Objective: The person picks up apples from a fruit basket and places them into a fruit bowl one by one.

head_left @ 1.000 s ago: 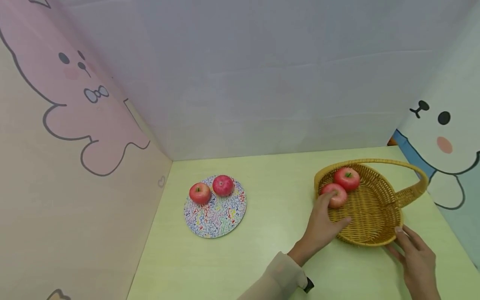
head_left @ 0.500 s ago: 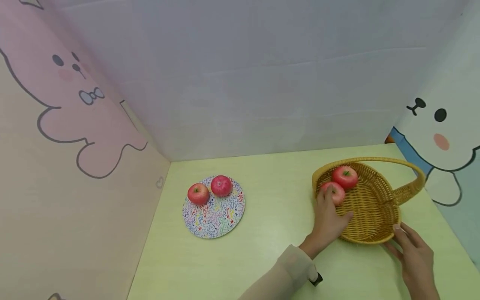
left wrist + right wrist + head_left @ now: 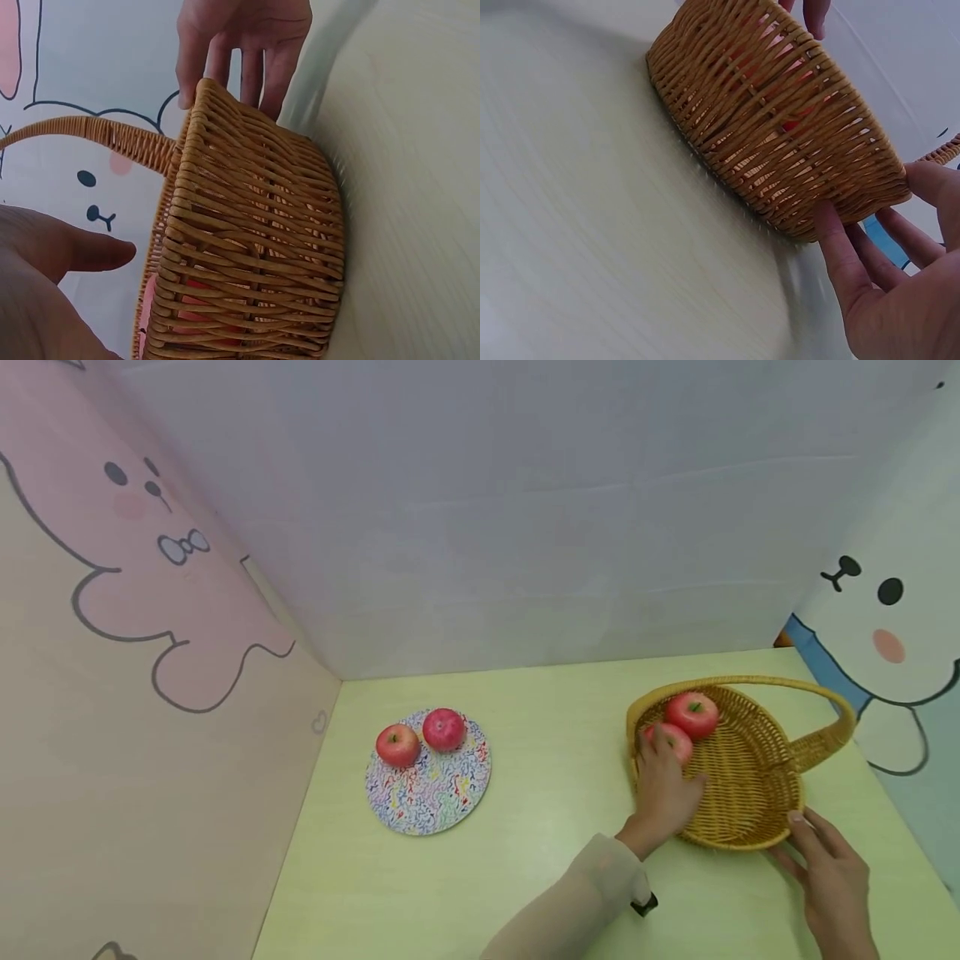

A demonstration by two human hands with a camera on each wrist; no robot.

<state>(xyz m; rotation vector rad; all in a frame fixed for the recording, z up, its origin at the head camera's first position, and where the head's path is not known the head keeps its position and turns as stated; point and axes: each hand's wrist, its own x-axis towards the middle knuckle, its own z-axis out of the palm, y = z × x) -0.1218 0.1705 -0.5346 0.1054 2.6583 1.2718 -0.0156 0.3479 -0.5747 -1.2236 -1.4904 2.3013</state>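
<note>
One apple (image 3: 677, 743) sits in the basket (image 3: 738, 785), just beyond my left hand (image 3: 666, 795) — fingers touching, thumb spread clear, not gripping; my right hand (image 3: 837, 870) — farther off — grips the rim.

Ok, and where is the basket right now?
In the head view, the basket is on the table, right of the plate, with the right hand at its near right rim and the left hand at an apple inside.
</note>
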